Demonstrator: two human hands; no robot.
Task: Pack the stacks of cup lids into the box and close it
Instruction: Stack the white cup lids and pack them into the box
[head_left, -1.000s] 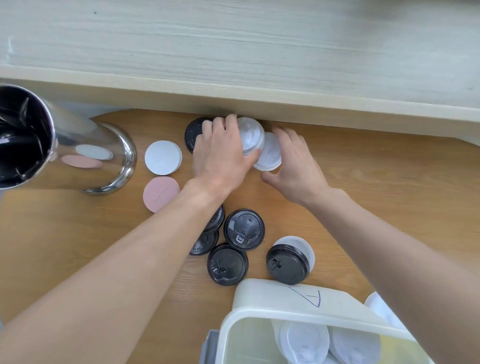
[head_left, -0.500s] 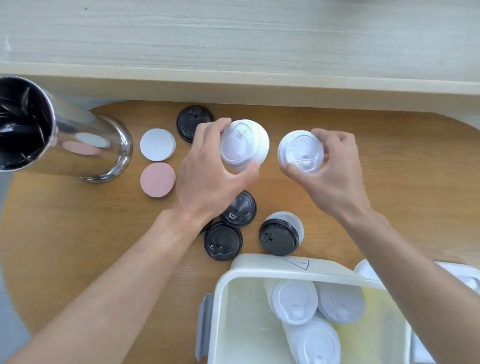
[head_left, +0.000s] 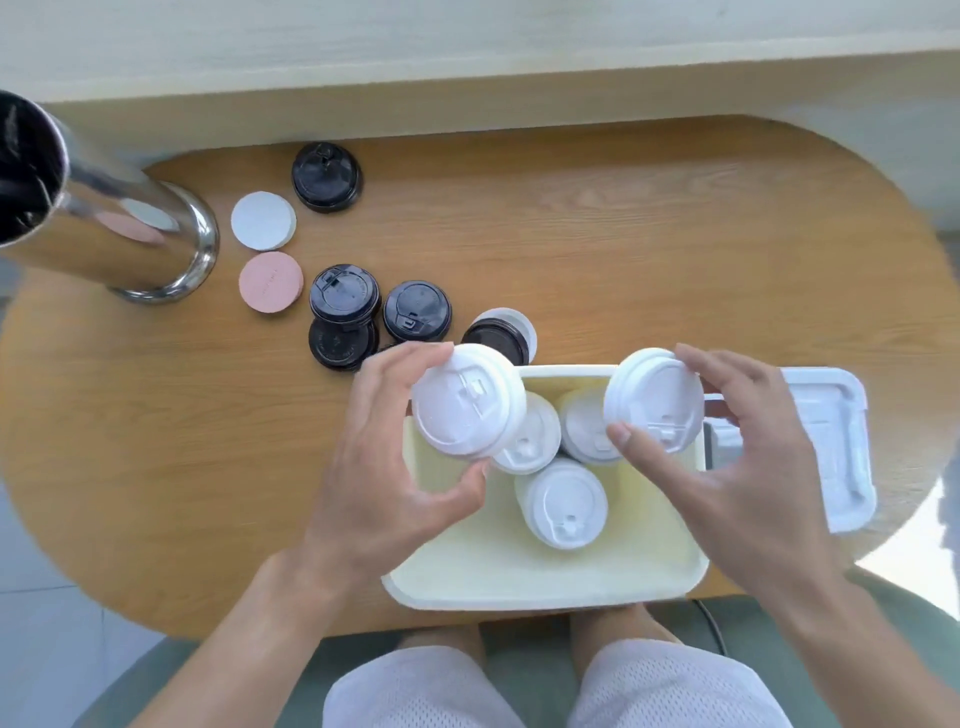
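My left hand (head_left: 395, 467) grips a stack of white cup lids (head_left: 467, 402) above the left edge of the open white box (head_left: 519, 587). My right hand (head_left: 727, 457) holds a second white lid stack (head_left: 655, 397) over the box's far right corner. Three white lid stacks lie inside the box; one of these white stacks (head_left: 566, 501) is near the middle. The box's white cover (head_left: 831, 441) lies on the table to the right. Black lid stacks (head_left: 343, 299) stand on the wooden table beyond the box, and one black stack (head_left: 326, 176) stands at the far edge.
A tall shiny metal canister (head_left: 104, 228) stands at the left of the oval wooden table (head_left: 623, 249). A white coaster (head_left: 263, 221) and a pink coaster (head_left: 271, 281) lie next to it. A pale wall runs along the far side. My knees show below the table edge.
Both hands lifted the white lid stacks from the far side of the table and brought them toward me, over the box. My view tilted down, so the whole box shows.
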